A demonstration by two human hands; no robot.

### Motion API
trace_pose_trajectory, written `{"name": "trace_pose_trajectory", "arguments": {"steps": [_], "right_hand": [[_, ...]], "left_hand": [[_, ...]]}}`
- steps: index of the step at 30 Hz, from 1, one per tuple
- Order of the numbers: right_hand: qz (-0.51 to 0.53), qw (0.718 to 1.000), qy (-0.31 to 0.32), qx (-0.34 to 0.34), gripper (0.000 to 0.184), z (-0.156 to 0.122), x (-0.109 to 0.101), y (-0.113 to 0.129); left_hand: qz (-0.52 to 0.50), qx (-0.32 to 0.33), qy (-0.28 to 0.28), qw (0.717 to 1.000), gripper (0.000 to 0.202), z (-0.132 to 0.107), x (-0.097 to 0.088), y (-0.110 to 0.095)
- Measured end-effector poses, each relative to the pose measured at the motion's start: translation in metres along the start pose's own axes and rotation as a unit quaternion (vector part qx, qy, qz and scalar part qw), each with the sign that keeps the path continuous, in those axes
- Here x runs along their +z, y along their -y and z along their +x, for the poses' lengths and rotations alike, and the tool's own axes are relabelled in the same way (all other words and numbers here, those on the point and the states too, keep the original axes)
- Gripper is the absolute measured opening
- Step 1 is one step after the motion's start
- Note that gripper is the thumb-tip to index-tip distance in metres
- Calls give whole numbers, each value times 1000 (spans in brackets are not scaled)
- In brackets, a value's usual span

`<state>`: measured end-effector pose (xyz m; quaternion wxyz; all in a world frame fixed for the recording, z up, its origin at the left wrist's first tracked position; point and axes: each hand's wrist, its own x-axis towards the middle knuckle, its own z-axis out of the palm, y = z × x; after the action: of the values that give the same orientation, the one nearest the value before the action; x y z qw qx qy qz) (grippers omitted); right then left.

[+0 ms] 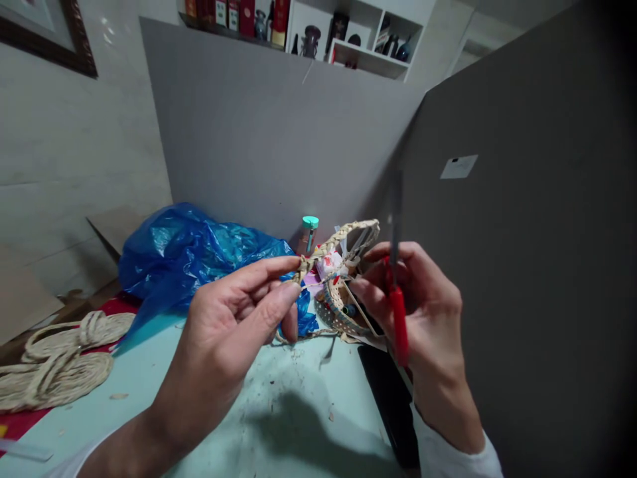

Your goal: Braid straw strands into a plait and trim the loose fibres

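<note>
My left hand [229, 325] pinches a braided straw cord [341, 234] between thumb and fingers, in the middle of the view. From the pinch the braid loops up and to the right. Across from it, my right hand [432, 305] is closed around red-handled scissors [399, 318], their blades pointing up. The right thumb and forefinger come close to a thin strand leading from the braid; I cannot tell if they grip it. Behind the hands stands a small woven basket [332, 307] with a dark thread spool [350, 310] in it.
A blue plastic bag [194, 255] lies at the back left, and a jar with a green lid [309, 232] stands behind the braid. Woven straw sandals [64, 372] lie at left. A flat black object [391, 405] rests at right. Grey panels [279, 133] enclose the table [298, 411].
</note>
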<state>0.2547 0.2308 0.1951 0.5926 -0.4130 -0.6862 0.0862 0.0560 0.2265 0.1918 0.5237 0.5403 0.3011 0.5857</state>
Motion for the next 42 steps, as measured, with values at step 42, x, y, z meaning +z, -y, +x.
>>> {"name": "trace_pose_trajectory", "arguments": {"steps": [42], "right_hand": [[-274, 946, 87, -151, 41, -9, 1, 17]], "left_hand": [[443, 501, -184, 720, 20, 0, -2, 12]]}}
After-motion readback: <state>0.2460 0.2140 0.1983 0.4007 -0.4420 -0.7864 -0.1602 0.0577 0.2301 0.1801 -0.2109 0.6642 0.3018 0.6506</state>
